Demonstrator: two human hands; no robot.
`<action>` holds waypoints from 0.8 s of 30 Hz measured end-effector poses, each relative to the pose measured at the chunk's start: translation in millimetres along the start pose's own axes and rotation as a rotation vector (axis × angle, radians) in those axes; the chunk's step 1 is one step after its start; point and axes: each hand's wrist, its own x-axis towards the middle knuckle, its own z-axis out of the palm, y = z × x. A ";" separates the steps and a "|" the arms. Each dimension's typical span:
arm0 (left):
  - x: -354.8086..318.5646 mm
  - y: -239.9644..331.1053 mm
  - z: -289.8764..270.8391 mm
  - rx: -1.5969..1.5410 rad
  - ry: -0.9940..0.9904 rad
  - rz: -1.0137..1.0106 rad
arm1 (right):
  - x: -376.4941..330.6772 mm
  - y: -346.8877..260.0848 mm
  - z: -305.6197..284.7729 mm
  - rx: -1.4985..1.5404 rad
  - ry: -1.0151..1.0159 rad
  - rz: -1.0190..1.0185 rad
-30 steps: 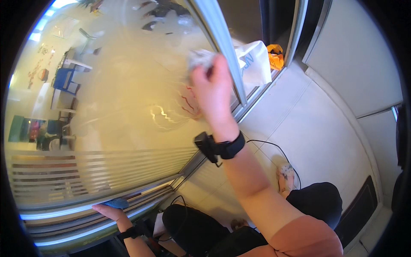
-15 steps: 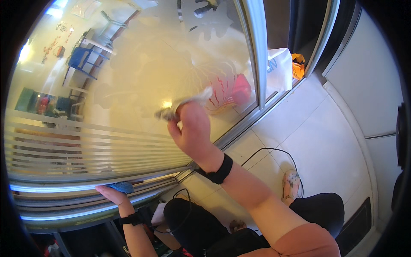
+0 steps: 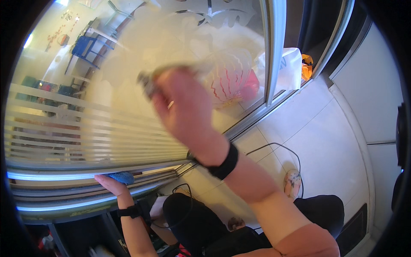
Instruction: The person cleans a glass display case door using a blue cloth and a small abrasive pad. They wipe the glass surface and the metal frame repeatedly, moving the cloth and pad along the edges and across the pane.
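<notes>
My right hand (image 3: 182,105), blurred by motion, is closed round a crumpled greyish-white cloth (image 3: 147,84). It is in front of a glass sliding door panel (image 3: 128,107) with frosted patterns and stripes. Whether the cloth touches the glass here is hard to tell. My left hand (image 3: 112,185) is at the panel's metal frame edge (image 3: 51,175), with a blue cloth (image 3: 121,177) in its grip. Part of its fingers is hidden behind the frame and the cloth. Both wrists wear black bands.
Metal tracks (image 3: 252,115) run along the door's base. A white bag (image 3: 289,68) and an orange bag (image 3: 306,67) stand at the far right. A black cable (image 3: 278,144) crosses the tiled floor (image 3: 317,124) near my foot (image 3: 293,182). A blue chair (image 3: 85,49) shows through the glass.
My right hand has moved up and slightly left with the cloth. The view has shifted a little. My left hand keeps its place on the frame.
</notes>
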 end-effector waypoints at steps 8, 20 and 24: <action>1.3 2.5 -2.1 0.074 -0.029 0.013 | -30.3 54.0 -39.6 -0.090 0.104 0.274; 3.8 -4.5 -5.0 0.130 -0.038 0.078 | -5.5 -11.0 7.7 -0.071 -0.024 -0.033; 3.7 -4.1 -4.8 0.157 -0.017 0.086 | -36.4 29.2 -21.4 0.004 0.013 0.148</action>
